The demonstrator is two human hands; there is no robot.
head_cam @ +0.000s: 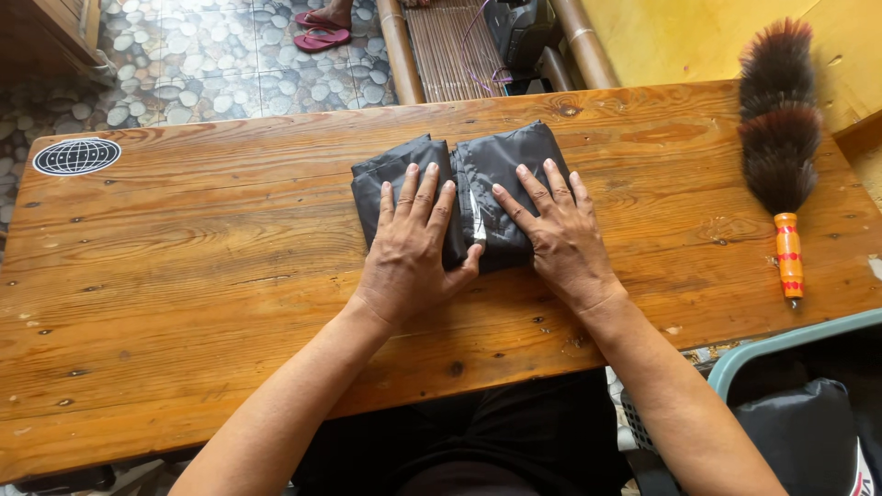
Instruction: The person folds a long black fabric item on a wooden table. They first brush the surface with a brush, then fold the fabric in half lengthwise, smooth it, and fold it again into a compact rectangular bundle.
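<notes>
Table (184, 303): long worn wooden top, knots and scratches; round globe sticker (77, 156) at far left corner.
Feather duster (779, 138): lies at the right end, dark plume pointing away, orange handle toward the person; well apart from the hands.
Basket (781, 344): pale green rim at lower right beside the table, dark cloth inside.
Folded garment (501, 161): black, glossy fabric, folded to a compact packet at table middle, far half; a centre crease splits it into two lobes.
Step, done well (judgement): pressing the fold flat. Best with even weight through both palms, sweeping outward from the crease so trapped air leaves and the edges stay aligned; slick fabric likely to spring or slide if pressure is lopsided.
Left hand (409, 248): flat, palm down on the left lobe, fingers spread and extended, gripping nothing; thumb reaches toward the crease.
Right hand (556, 234): flat on the right lobe, fingers fanned, also grasping nothing.
Forearms: both come in from the near edge, converging, wrists low.
</notes>
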